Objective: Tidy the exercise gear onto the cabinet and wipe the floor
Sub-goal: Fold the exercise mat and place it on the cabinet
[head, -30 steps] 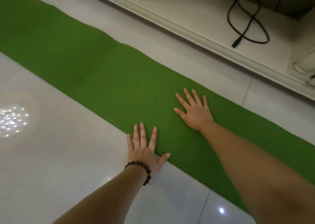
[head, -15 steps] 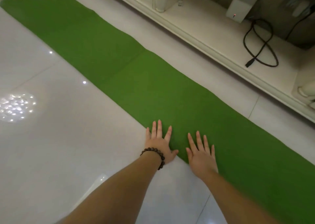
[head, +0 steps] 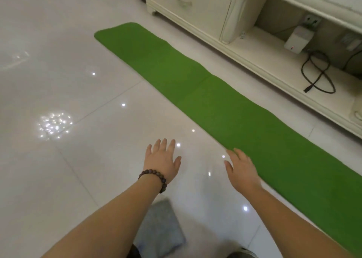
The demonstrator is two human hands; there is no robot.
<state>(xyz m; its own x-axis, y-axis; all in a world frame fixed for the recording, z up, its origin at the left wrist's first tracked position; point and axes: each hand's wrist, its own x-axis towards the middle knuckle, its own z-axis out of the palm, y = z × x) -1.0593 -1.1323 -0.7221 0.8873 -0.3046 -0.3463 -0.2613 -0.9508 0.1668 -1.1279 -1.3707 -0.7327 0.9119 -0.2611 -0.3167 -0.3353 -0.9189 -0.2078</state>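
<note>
Long green yoga mat (head: 225, 100) folded narrow, lying diagonally from upper centre to lower right beside our cream cabinet (head: 195, 8), our left hand (head: 162, 159) flat-fingered above tiles, our right hand (head: 242, 169) splayed at its edge

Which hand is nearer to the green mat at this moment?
The right hand. Its fingertips reach the near edge of the green mat. The left hand, with the bead bracelet, is over bare floor tiles, clearly apart from the mat. Both hands are open and hold nothing.
</note>
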